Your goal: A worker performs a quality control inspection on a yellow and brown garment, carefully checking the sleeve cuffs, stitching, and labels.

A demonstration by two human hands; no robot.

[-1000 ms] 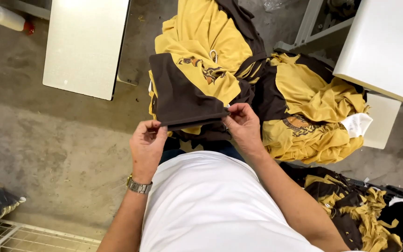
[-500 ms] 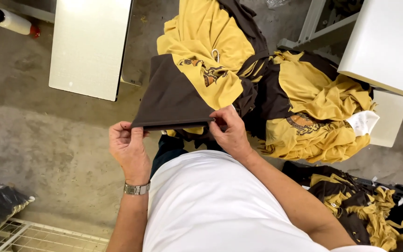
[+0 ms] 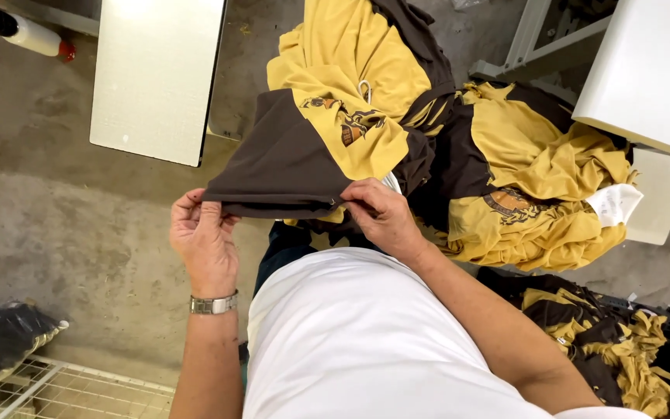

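A dark brown fabric piece [image 3: 281, 167], joined to a yellow printed garment [image 3: 350, 93], is stretched flat between both hands. My left hand [image 3: 203, 240], with a metal watch on the wrist, pinches its left corner. My right hand [image 3: 381, 213] pinches the hem at its right end, close to the yellow part. The garment lies over a heap of yellow and brown garments [image 3: 529, 178] in front of me. My white shirt fills the lower middle of the view.
A white table top [image 3: 157, 77] stands at upper left and another white table [image 3: 653, 77] at upper right. More yellow and brown pieces [image 3: 606, 341] lie at lower right. A wire rack [image 3: 56, 388] with a black bag [image 3: 1, 337] sits at lower left. Concrete floor below.
My left hand has moved out to the left, pulling the brown piece's edge wider and flatter. My right hand has kept its grip on the hem near the yellow part.
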